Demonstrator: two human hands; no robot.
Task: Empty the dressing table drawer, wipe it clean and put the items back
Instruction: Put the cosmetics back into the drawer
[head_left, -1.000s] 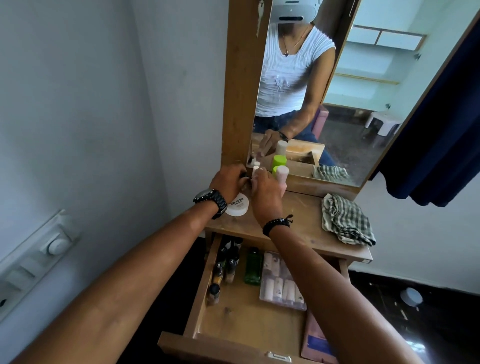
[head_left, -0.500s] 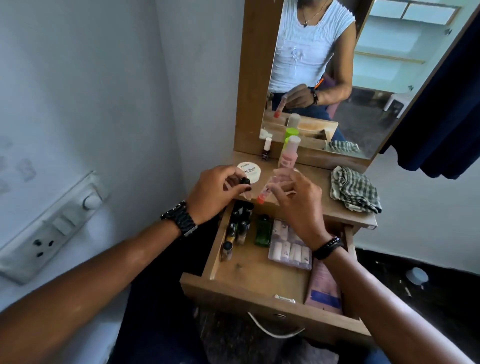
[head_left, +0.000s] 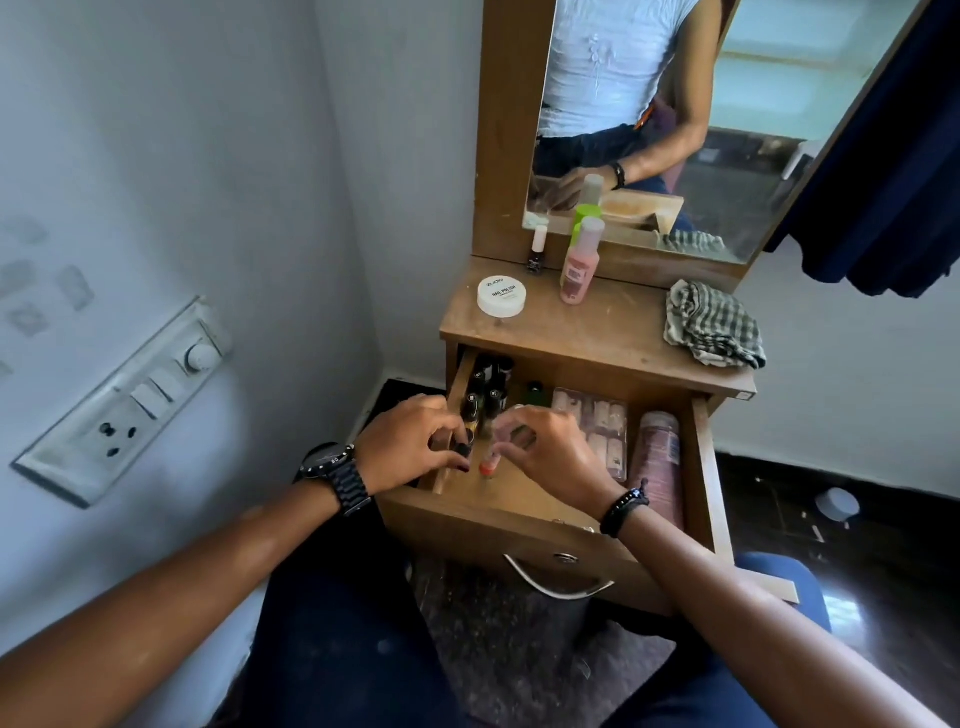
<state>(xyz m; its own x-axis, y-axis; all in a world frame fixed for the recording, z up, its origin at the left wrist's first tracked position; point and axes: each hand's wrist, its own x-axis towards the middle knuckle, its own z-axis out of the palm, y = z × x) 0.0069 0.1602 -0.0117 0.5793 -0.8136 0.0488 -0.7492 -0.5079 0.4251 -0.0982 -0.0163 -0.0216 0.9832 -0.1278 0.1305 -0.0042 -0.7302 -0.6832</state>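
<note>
The drawer (head_left: 545, 525) of the dressing table stands pulled out, with both hands over its near-left part. The left hand (head_left: 410, 441), at about nine o'clock from the drawer's middle, curls its fingers (head_left: 447, 457) round a small black cap (head_left: 462, 450), pinching it just inside the drawer's left wall. The right hand (head_left: 550, 447), beside it toward three o'clock, pinches a slim clear tube with an orange-red end (head_left: 488, 465), held nearly upright with that end close to the drawer floor; motion blur hides whether it touches the wood.

Inside the drawer, toward twelve o'clock from the hands, a cluster of dark nail polish bottles (head_left: 483, 395) stands along the left wall, with a green bottle (head_left: 533, 392) just beside them. A clear pack of false nails (head_left: 597, 421) lies flat at the centre, and a pink tube (head_left: 660, 457) lies along the right wall at three o'clock.

On the surface (head_left: 597, 332) above, a white nail polish remover jar (head_left: 502, 295) sits at ten o'clock, a pink bottle (head_left: 581, 262) and a small white-capped nail polish bottle (head_left: 537, 250) stand near the mirror (head_left: 727, 104) at twelve, and a checked cloth (head_left: 714, 325) lies crumpled at three o'clock.
</note>
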